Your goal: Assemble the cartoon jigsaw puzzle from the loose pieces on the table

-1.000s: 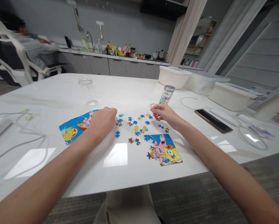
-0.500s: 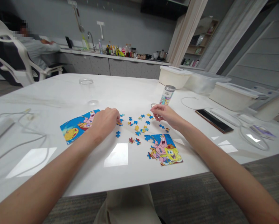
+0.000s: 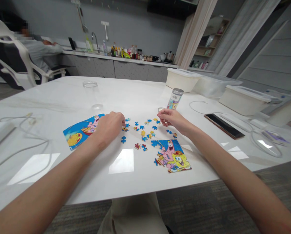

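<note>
My left hand (image 3: pixel 111 125) is closed, its fingers curled down beside loose jigsaw pieces (image 3: pixel 125 129); whatever is under the fingertips is hidden. It partly covers a printed reference picture (image 3: pixel 73 135) of cartoon figures in a boat. My right hand (image 3: pixel 170 117) hovers over the right edge of the scattered pieces, thumb and fingers bent together; I cannot make out anything between them. Several more loose pieces (image 3: pixel 143 133) lie between the hands. Nearer to me sits a joined section of the jigsaw puzzle (image 3: pixel 172 156), its left edge irregular.
A printed tin (image 3: pixel 175 99) stands behind my right hand. Clear round containers (image 3: pixel 90 84) are at the back left. Lidded bins (image 3: pixel 183 79), a phone (image 3: pixel 223 126) and cables are on the right; more cables (image 3: pixel 21 130) lie left. Another person (image 3: pixel 38 52) sits at the far left.
The view has shifted very slightly. Both hands, the loose pieces and the joined section keep their places.
</note>
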`<state>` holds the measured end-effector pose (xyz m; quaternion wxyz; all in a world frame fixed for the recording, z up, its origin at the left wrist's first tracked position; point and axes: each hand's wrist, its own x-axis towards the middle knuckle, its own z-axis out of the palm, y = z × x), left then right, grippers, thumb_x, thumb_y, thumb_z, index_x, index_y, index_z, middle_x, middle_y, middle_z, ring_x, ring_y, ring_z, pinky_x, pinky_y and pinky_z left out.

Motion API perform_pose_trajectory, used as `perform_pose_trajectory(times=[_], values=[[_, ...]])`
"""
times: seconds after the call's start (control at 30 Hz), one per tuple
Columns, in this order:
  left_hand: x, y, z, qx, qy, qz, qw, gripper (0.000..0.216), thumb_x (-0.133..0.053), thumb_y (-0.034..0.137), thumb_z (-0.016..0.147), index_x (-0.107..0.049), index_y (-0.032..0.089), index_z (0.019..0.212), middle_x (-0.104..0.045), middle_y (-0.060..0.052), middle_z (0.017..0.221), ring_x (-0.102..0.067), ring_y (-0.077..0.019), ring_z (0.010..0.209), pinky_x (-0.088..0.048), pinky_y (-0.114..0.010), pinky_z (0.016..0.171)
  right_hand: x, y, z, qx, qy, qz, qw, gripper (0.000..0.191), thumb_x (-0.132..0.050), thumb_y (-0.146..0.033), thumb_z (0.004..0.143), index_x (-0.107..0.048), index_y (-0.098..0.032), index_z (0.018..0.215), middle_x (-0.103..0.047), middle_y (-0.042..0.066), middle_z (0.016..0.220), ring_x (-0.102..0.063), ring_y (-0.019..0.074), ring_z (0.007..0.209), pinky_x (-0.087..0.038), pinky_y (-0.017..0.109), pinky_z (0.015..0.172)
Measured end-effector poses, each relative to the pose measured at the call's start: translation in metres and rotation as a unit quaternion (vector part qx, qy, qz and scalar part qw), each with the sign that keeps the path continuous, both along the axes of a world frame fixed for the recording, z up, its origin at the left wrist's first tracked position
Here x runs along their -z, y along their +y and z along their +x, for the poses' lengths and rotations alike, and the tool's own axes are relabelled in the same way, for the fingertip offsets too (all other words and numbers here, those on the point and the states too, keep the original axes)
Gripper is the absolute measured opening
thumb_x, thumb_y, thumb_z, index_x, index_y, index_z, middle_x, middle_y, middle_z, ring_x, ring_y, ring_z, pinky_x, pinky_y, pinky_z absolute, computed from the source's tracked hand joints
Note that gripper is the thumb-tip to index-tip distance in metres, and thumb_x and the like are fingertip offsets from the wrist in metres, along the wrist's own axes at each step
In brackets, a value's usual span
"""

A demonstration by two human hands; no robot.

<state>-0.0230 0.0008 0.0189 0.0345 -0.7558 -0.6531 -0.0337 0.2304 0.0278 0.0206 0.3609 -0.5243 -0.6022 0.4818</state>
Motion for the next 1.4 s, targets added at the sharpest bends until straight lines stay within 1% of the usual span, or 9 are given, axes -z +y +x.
perform_pose_trajectory(times=[0.13,0.37,0.43,0.5,0.6,0.77,0.9,1.2,1.4], values=[[0.000,-0.003,0.007,0.013,0.010,-0.012,1.000,0.033,-0.046,0.017,0.085,-0.075,0.022,0.100,-0.073,-0.014,0.098,-0.069,-0.0295,0.091,-0.049,-0.034,0.070,0.000,-0.001,-0.001,0.001,-0.002,-0.007,1.000,0.006,-0.065,-0.015,0.077,-0.059,-0.017,0.075,-0.055,-0.004,0.056,-0.048,0.0075,0.047,-0.037,0.022,0.049],[-0.003,-0.002,0.005,0.038,0.036,0.011,0.999,0.032,-0.044,0.023,0.090,-0.074,0.020,0.100,-0.073,-0.014,0.094,-0.069,-0.0286,0.088,-0.047,-0.032,0.068,0.002,0.001,0.001,0.001,-0.001,-0.007,1.000,0.007,-0.066,-0.015,0.076,-0.060,-0.017,0.075,-0.055,-0.004,0.056,-0.048,0.0076,0.047,-0.037,0.022,0.048],[-0.005,0.002,-0.001,0.083,0.060,0.016,0.995,0.032,-0.043,0.026,0.093,-0.074,0.022,0.099,-0.073,-0.013,0.092,-0.069,-0.0267,0.087,-0.046,-0.032,0.070,0.004,0.002,0.002,0.001,0.001,-0.006,1.000,0.008,-0.067,-0.016,0.075,-0.060,-0.018,0.075,-0.056,-0.004,0.057,-0.048,0.0078,0.048,-0.037,0.022,0.047],[-0.008,0.005,-0.005,0.165,0.073,-0.007,0.984,0.030,-0.044,0.031,0.095,-0.074,0.025,0.096,-0.074,-0.009,0.087,-0.069,-0.0240,0.084,-0.044,-0.030,0.071,0.004,0.003,0.002,-0.002,0.002,-0.004,1.000,0.008,-0.068,-0.017,0.075,-0.060,-0.018,0.076,-0.056,-0.004,0.057,-0.048,0.0079,0.048,-0.037,0.022,0.047],[-0.011,0.002,-0.004,0.256,0.034,-0.050,0.965,0.025,-0.052,0.040,0.092,-0.074,0.029,0.093,-0.074,-0.004,0.081,-0.068,-0.0205,0.076,-0.042,-0.028,0.068,0.005,0.003,0.002,-0.005,0.002,-0.004,1.000,0.007,-0.067,-0.016,0.075,-0.060,-0.018,0.076,-0.055,-0.004,0.057,-0.048,0.0078,0.048,-0.037,0.022,0.047],[-0.014,-0.010,0.011,0.350,-0.097,-0.150,0.919,0.021,-0.058,0.020,0.084,-0.075,0.031,0.080,-0.075,0.004,0.080,-0.066,-0.0131,0.073,-0.041,-0.022,0.066,0.005,0.002,0.002,-0.007,0.002,-0.004,1.000,0.006,-0.066,-0.015,0.076,-0.060,-0.018,0.076,-0.055,-0.004,0.057,-0.048,0.0079,0.048,-0.036,0.022,0.047],[-0.014,-0.011,0.014,0.347,-0.114,-0.164,0.916,0.023,-0.059,0.016,0.082,-0.076,0.030,0.076,-0.075,0.005,0.078,-0.066,-0.0116,0.073,-0.041,-0.022,0.069,0.004,0.003,0.002,-0.008,0.004,-0.003,1.000,0.010,-0.070,-0.018,0.075,-0.060,-0.018,0.075,-0.056,-0.003,0.058,-0.048,0.0085,0.048,-0.036,0.023,0.047],[-0.018,-0.012,0.011,0.323,-0.077,-0.170,0.928,0.010,-0.069,0.033,0.081,-0.077,0.035,0.087,-0.070,0.004,0.069,-0.060,-0.0128,0.066,-0.035,-0.023,0.060,0.004,0.003,0.001,-0.012,-0.001,-0.008,1.000,0.008,-0.068,-0.016,0.076,-0.061,-0.018,0.074,-0.055,-0.003,0.057,-0.048,0.0080,0.048,-0.037,0.022,0.047],[-0.018,-0.014,0.011,0.311,-0.080,-0.191,0.927,0.009,-0.069,0.034,0.082,-0.073,0.028,0.087,-0.064,0.003,0.073,-0.058,-0.0120,0.066,-0.035,-0.023,0.060,0.003,0.002,0.001,-0.014,-0.008,-0.009,1.000,0.006,-0.066,-0.016,0.076,-0.061,-0.018,0.074,-0.055,-0.003,0.056,-0.048,0.0079,0.048,-0.037,0.021,0.046]])
